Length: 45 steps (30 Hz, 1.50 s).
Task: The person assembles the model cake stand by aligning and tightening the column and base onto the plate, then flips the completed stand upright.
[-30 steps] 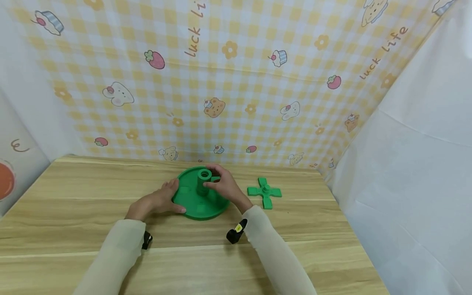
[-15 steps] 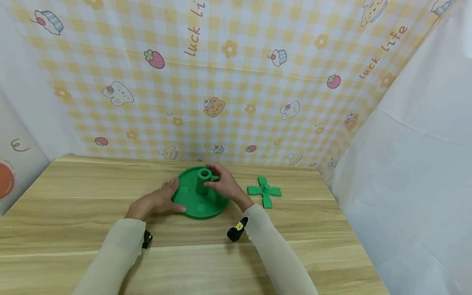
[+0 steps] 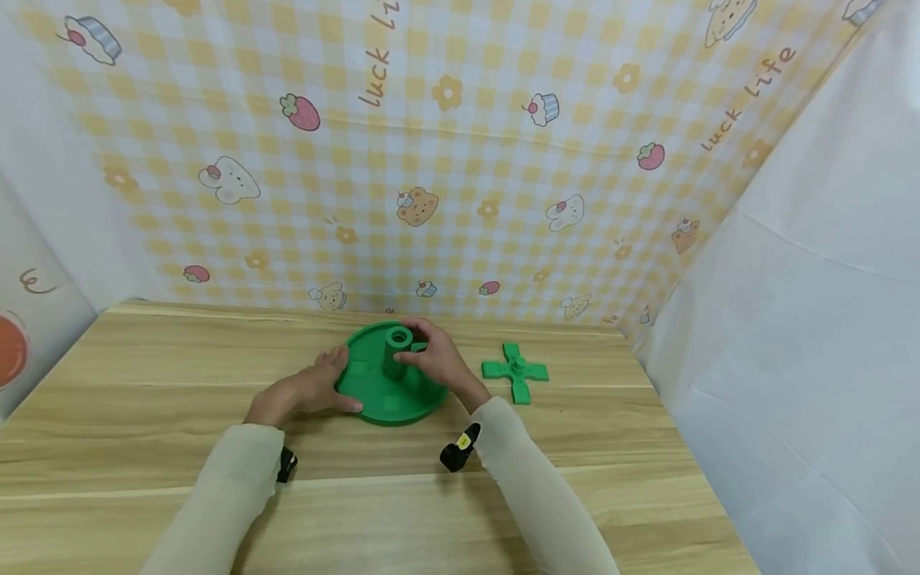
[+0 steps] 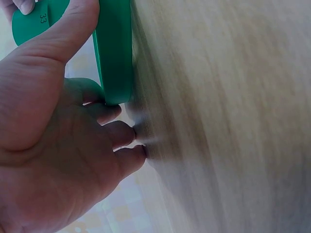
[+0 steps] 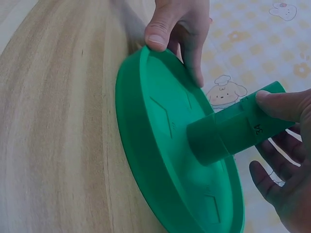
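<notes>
A round green base [image 3: 370, 403] with a raised rim lies on the wooden table. From its middle rises a green hollow tube [image 3: 398, 339], upright, marked 34 on its side in the right wrist view. My left hand [image 3: 316, 387] grips the base's left rim, its thumb on the near side and fingers farther back. My right hand [image 3: 442, 359] holds the upper part of the tube, the thumb [image 5: 279, 106] pressing its near side; the fingers are partly hidden behind it. Shallow square outlines show on the base's floor around the tube.
A green cross-shaped piece [image 3: 519, 372] with a short central peg lies on the table [image 3: 611, 463], right of the base. Behind the table hangs a yellow checked cloth [image 3: 460, 160]; white sheeting [image 3: 812, 279] stands to the right.
</notes>
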### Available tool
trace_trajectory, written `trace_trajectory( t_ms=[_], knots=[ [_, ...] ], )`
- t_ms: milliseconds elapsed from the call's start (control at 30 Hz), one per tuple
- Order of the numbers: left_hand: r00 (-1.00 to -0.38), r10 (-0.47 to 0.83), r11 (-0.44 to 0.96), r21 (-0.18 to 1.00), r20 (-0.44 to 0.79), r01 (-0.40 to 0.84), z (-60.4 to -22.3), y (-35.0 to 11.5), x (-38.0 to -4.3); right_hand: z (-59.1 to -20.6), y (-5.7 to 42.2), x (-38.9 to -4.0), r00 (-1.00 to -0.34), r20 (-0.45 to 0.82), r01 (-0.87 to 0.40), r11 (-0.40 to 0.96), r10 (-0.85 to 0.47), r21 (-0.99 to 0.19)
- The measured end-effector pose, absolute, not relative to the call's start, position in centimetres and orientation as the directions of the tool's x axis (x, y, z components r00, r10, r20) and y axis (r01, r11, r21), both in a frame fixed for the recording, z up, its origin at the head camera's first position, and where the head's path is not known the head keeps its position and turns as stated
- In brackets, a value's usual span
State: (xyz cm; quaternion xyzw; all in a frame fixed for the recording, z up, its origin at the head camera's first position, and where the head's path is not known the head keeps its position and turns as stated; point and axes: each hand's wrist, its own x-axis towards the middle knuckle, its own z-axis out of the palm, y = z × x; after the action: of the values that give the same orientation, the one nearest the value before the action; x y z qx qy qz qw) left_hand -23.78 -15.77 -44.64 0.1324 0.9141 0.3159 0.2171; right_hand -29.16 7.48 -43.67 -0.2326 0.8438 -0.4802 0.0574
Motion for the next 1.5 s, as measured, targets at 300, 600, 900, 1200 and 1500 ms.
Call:
trace_trajectory(
  t_ms=[300, 600, 900, 1200, 1500],
  knots=[
    [-0.870, 0.381, 0.767, 0.632, -0.312, 0.109, -44.65, -15.76, -23.91, -43.66, 7.37, -28.96, -0.903, 0.105, -0.316, 0.478, -0.417, -0.819],
    [-0.867, 0.381, 0.760, 0.642, -0.321, 0.096, -44.74, -15.80, -23.91, -43.65, 7.93, -29.26, -0.857, 0.120, -0.330, 0.355, -0.501, -0.875],
    [-0.869, 0.385, 0.762, 0.638, -0.311, 0.109, -44.85, -15.76, -23.95, -43.79, 7.66, -29.21, -0.876, 0.127, -0.344, 0.416, -0.465, -0.842],
    [-0.868, 0.385, 0.767, 0.632, -0.313, 0.112, -44.86, -15.76, -24.03, -43.69, 7.29, -28.86, -0.905, 0.116, -0.321, 0.475, -0.410, -0.820],
    [-0.868, 0.389, 0.764, 0.634, -0.308, 0.118, -44.67, -15.79, -23.92, -43.98, 6.98, -28.68, -0.919, 0.146, -0.324, 0.490, -0.366, -0.809]
  ],
)
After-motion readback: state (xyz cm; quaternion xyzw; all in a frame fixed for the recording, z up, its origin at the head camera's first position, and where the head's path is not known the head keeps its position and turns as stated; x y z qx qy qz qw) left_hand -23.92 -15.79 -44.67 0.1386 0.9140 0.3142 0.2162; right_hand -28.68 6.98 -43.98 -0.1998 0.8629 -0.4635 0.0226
